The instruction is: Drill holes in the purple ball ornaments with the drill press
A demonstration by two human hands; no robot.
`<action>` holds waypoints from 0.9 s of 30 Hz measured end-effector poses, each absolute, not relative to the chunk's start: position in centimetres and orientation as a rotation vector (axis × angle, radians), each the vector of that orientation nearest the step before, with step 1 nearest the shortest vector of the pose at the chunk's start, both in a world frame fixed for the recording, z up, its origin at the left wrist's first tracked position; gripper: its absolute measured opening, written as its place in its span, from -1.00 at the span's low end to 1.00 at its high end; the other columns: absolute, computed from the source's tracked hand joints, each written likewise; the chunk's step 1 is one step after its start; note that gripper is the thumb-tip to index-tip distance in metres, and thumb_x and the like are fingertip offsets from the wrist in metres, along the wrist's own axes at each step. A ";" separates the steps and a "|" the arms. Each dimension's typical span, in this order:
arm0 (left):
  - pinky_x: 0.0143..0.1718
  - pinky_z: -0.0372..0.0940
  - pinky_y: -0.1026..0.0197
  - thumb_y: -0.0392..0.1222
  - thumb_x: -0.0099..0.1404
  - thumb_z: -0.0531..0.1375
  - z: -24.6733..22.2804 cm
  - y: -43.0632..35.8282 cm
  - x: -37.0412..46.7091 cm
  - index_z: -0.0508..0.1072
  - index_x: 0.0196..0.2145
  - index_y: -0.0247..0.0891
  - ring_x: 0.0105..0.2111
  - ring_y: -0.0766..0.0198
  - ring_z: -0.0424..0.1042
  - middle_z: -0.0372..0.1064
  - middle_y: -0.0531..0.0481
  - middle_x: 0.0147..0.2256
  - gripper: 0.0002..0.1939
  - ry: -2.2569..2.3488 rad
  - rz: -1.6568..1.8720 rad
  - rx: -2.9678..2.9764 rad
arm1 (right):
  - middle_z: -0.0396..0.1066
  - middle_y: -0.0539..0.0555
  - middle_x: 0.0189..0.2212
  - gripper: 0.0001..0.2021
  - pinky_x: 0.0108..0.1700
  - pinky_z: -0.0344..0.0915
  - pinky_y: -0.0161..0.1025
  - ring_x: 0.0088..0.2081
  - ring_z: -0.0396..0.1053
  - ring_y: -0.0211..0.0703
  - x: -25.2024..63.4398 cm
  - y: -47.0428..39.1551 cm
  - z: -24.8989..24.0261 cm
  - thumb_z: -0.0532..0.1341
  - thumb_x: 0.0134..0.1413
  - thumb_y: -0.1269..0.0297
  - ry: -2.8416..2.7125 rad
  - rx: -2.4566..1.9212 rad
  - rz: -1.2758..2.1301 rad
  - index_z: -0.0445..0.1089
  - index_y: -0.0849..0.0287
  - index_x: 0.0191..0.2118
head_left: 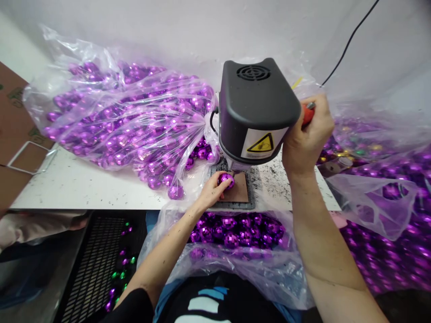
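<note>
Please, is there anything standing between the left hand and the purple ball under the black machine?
Nothing visible: the left hand already holds the purple ball, its fingers directly on it, beneath the black machine.

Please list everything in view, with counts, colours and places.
Table: one, white, centre
Mat: one, grey, on table
Square board: one, brown, on mat
Bench machine: one, black, above board
Knob: one, red, machine's right side
Held mirror ball: one, purple, at board
Bagged mirror balls: uncountable, mostly purple, left, right, lap
Plastic bags: several, clear, around balls
Cardboard box: one, brown, far left
Crate: one, black, lower left
Small balls: several, green and purple, by crate
Cable: one, black, upper right
Left hand: one, bare, on held ball
Right hand: one, bare, on knob
</note>
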State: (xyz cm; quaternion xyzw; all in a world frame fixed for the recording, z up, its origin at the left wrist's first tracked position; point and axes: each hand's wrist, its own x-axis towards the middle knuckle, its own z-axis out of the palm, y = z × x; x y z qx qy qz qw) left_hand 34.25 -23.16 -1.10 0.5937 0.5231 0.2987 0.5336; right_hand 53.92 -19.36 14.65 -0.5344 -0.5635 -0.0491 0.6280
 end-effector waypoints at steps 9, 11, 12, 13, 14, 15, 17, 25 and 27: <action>-0.12 0.35 0.14 -0.04 0.30 0.33 -2.3 -24.4 36.7 0.39 0.00 -0.16 -0.13 0.16 0.46 0.39 -0.05 -0.06 -0.63 1.542 0.890 2.089 | 0.07 -0.14 -0.54 -0.48 -0.35 0.03 -0.35 -0.47 -0.01 -0.45 53.8 -19.4 14.4 0.03 0.25 -0.25 -1.279 -1.156 -0.073 0.17 0.18 -0.39; -0.13 0.31 0.12 -0.05 0.27 0.35 -2.7 -24.5 37.4 0.40 -0.05 -0.19 -0.14 0.13 0.44 0.41 -0.05 -0.12 -0.64 1.633 0.944 2.121 | 0.08 -0.14 -0.54 -0.47 -0.35 0.03 -0.35 -0.47 -0.01 -0.45 53.8 -19.5 14.5 0.03 0.24 -0.26 -1.282 -1.164 -0.070 0.17 0.18 -0.39; -0.12 0.29 0.10 -0.05 0.25 0.36 -3.0 -24.4 37.6 0.41 -0.07 -0.20 -0.14 0.11 0.43 0.42 -0.06 -0.14 -0.64 1.658 0.970 2.146 | 0.09 -0.14 -0.54 -0.47 -0.35 0.04 -0.35 -0.47 -0.01 -0.46 53.8 -19.6 14.5 0.03 0.24 -0.26 -1.287 -1.169 -0.069 0.17 0.19 -0.39; -0.10 0.27 0.08 -0.06 0.24 0.37 -3.2 -24.3 37.8 0.41 -0.09 -0.21 -0.13 0.09 0.42 0.43 -0.06 -0.16 -0.64 1.667 0.991 2.174 | 0.10 -0.14 -0.55 -0.47 -0.35 0.04 -0.36 -0.47 -0.01 -0.46 53.9 -19.6 14.6 0.03 0.24 -0.27 -1.294 -1.177 -0.066 0.17 0.19 -0.39; -0.07 0.25 0.07 -0.07 0.23 0.38 -3.4 -24.3 37.8 0.41 -0.10 -0.22 -0.13 0.08 0.41 0.44 -0.06 -0.18 -0.65 1.666 1.007 2.199 | 0.10 -0.14 -0.55 -0.47 -0.36 0.04 -0.36 -0.48 -0.01 -0.46 53.9 -19.7 14.8 0.04 0.23 -0.27 -1.304 -1.183 -0.063 0.17 0.18 -0.39; -0.05 0.23 0.05 -0.08 0.22 0.38 -3.6 -24.2 37.8 0.41 -0.11 -0.22 -0.13 0.08 0.40 0.44 -0.06 -0.19 -0.65 1.658 1.018 2.218 | 0.10 -0.14 -0.56 -0.47 -0.37 0.05 -0.36 -0.48 -0.01 -0.47 53.9 -19.8 14.9 0.04 0.24 -0.26 -1.313 -1.190 -0.061 0.18 0.19 -0.40; 0.02 0.20 0.02 -0.09 0.22 0.38 -3.8 -24.1 37.8 0.41 -0.12 -0.21 -0.13 0.08 0.39 0.45 -0.05 -0.19 -0.66 1.638 1.036 2.242 | 0.12 -0.15 -0.56 -0.50 -0.38 0.06 -0.37 -0.49 0.01 -0.47 53.9 -20.1 15.0 0.06 0.25 -0.22 -1.319 -1.199 -0.069 0.20 0.19 -0.39; 0.18 0.09 -0.06 -0.11 0.23 0.37 -4.0 -24.1 37.9 0.38 -0.12 -0.21 -0.14 0.09 0.39 0.44 -0.03 -0.20 -0.67 1.597 1.096 2.272 | 0.27 -0.07 -0.37 -0.83 -0.38 0.21 -0.35 -0.45 0.28 -0.44 53.7 -24.3 11.0 0.17 0.28 0.16 -1.284 -1.120 -0.243 0.31 0.15 -0.23; 0.19 0.09 -0.06 -0.10 0.24 0.36 -4.0 -24.2 37.9 0.38 -0.12 -0.21 -0.13 0.08 0.39 0.44 -0.04 -0.20 -0.68 1.605 1.082 2.268 | 0.27 -0.07 -0.36 -0.92 -0.37 0.22 -0.33 -0.42 0.30 -0.41 53.9 -25.5 9.4 0.19 0.25 0.25 -1.309 -1.111 -0.270 0.32 0.10 -0.19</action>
